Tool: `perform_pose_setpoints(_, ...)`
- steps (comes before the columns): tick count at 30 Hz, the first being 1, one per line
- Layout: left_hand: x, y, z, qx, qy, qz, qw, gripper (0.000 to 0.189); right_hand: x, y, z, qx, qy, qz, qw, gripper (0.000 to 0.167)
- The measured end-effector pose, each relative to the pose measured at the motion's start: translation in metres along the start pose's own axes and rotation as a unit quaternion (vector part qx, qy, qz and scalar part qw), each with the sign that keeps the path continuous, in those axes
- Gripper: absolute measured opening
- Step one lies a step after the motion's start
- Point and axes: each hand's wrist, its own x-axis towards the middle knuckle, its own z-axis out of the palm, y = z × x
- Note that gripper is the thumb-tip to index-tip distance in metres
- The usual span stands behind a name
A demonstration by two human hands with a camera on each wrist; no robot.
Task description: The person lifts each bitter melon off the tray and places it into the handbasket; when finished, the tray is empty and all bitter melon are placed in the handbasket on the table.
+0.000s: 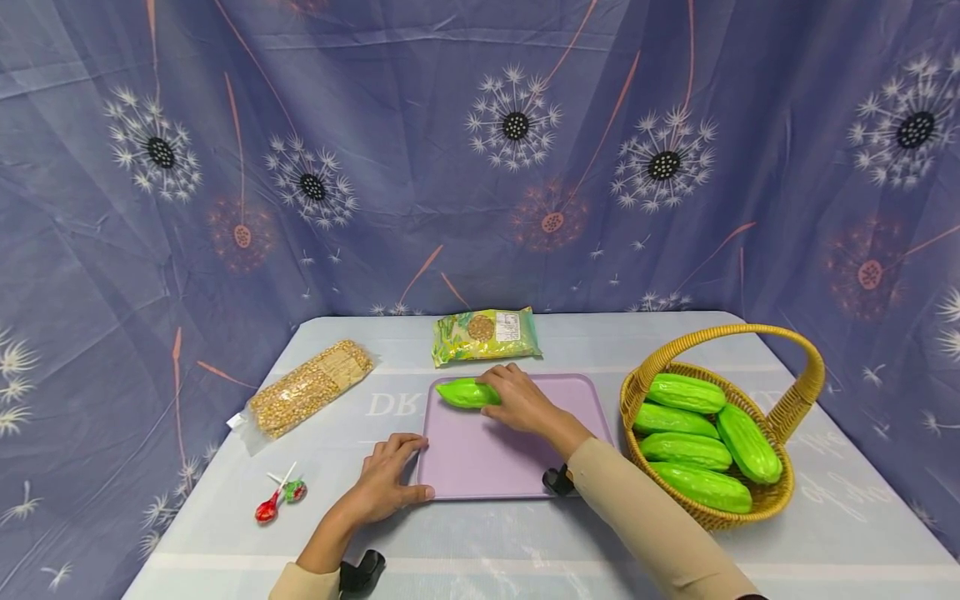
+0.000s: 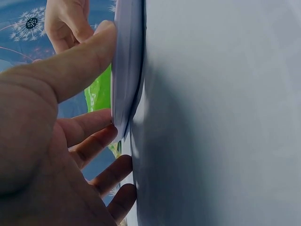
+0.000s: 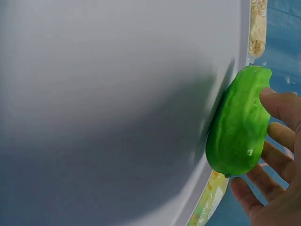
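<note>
A bright green bitter melon lies at the back left of the purple tray. My right hand holds it by its right end; in the right wrist view the thumb rests on the melon and several fingers are at its far side. My left hand touches the tray's left edge, fingers spread and thumb near the front corner. Seen from the left wrist, the thumb and forefinger meet the tray rim. More bitter melons fill a yellow wicker basket to the right.
Behind the tray lies a green and yellow packet. A clear bag of yellow kernels is at the back left. Two lollipops, one red and one green, lie left of my left hand. A patterned curtain backs the table.
</note>
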Motion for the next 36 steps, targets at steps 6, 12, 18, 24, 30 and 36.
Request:
perform_pose_setpoints(6, 0.000, -0.001, 0.000, 0.000, -0.003, 0.001, 1.0000, 0.069, 0.006, 0.002, 0.001, -0.006, -0.004, 0.007, 1.0000, 0.050)
perform_pose_setpoints(12, -0.001, -0.001, 0.000, -0.003, -0.001, 0.004, 1.0000, 0.069, 0.009, 0.004, 0.002, -0.004, -0.017, 0.027, 0.9995, 0.053)
perform_pose_setpoints(18, 0.000, -0.001, 0.001, 0.003, -0.002, 0.001, 1.0000, 0.069, 0.009, 0.006, 0.006, -0.001, -0.027, 0.039, 0.9989, 0.055)
perform_pose_setpoints(24, 0.000, 0.000, 0.000, 0.002, -0.003, -0.003, 1.0000, 0.069, 0.007, 0.008, 0.006, 0.011, -0.024, 0.031, 0.9992, 0.052)
perform_pose_setpoints(30, 0.000, 0.000, 0.000, 0.003, -0.001, 0.001, 1.0000, 0.069, 0.002, 0.007, 0.001, 0.037, -0.049, 0.022, 0.9979, 0.050)
perform_pose_setpoints(36, 0.000, -0.001, 0.001, 0.001, 0.000, 0.001, 1.0000, 0.069, -0.007, 0.007, -0.004, 0.047, -0.074, 0.019, 0.9960, 0.049)
